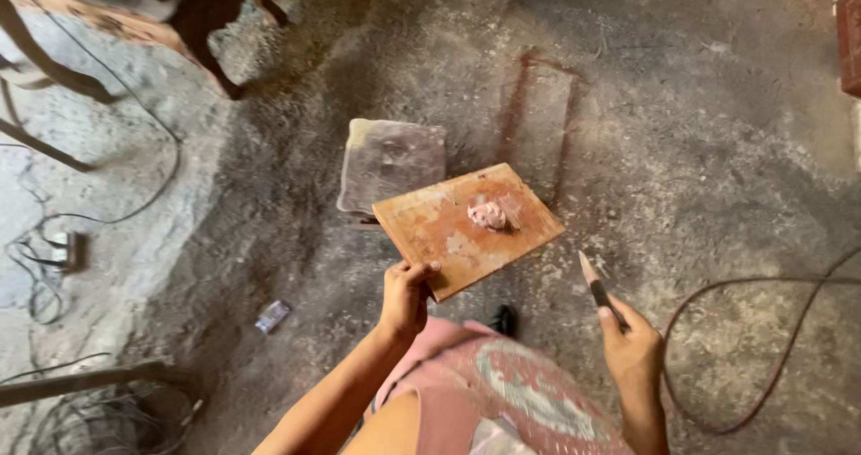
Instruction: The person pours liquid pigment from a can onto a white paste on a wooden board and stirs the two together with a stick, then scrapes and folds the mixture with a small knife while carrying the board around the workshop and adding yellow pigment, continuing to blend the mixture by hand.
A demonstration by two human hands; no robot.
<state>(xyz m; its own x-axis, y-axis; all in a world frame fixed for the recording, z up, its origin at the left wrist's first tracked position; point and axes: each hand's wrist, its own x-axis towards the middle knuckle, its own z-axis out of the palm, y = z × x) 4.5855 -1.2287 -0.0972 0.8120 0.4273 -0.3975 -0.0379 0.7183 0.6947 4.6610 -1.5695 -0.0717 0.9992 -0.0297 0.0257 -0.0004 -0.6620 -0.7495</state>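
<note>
Board, a flat orange-brown wooden rectangle, is held level above the floor, its surface blotched with pale smears. The left hand pinches it at the near corner, thumb on top of the wood and the other fingers curled beneath, so the board juts away from the person at a slant. Toward the board's far right edge sits a small lump of pinkish putty, with a lighter smear just beside it. The right hand is closed around the dark handle of a putty knife, whose narrow pale blade points up and away; the blade tip hangs in the air near the board's right corner, apart from it and from the putty.

Under the board's far left edge stands a grey block on the floor, partly covered by the board in this view; whether the two touch cannot be told. The floor is rough, dusty concrete with a reddish rectangular outline beyond the board. A thin cable loops across it on the right, and more wires lie at the left. A small flat packet lies on the floor to the left of the person's arm.
</note>
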